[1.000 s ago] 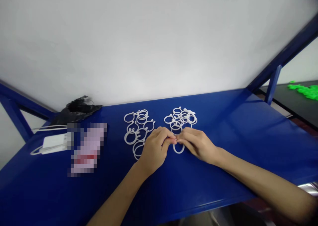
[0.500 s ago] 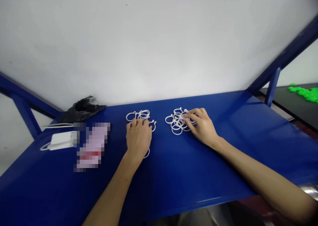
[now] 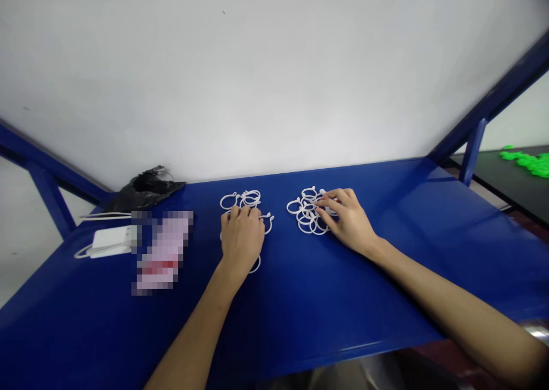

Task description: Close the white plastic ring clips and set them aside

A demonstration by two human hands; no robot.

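resting flat, left hand (image 3: 241,237) spread over left ring pile (image 3: 246,200), right hand (image 3: 348,220) fingers loosely apart touching right ring pile (image 3: 305,214)

Blurred item (image 3: 163,250), toward the surface's left edge: pixelated, unidentifiable.
Left ring pile (image 3: 247,198), near the back edge: mostly under my left hand (image 3: 241,235).
Right ring pile (image 3: 304,214): right part under my right hand (image 3: 349,221). Grip undeterminable for both hands.
Green pieces (image 3: 529,162): cut by the picture's right edge.

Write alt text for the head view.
The person's left hand lies flat over one pile of white plastic rings on a blue table, while the right hand touches a second pile. A black bag and white charger sit left.
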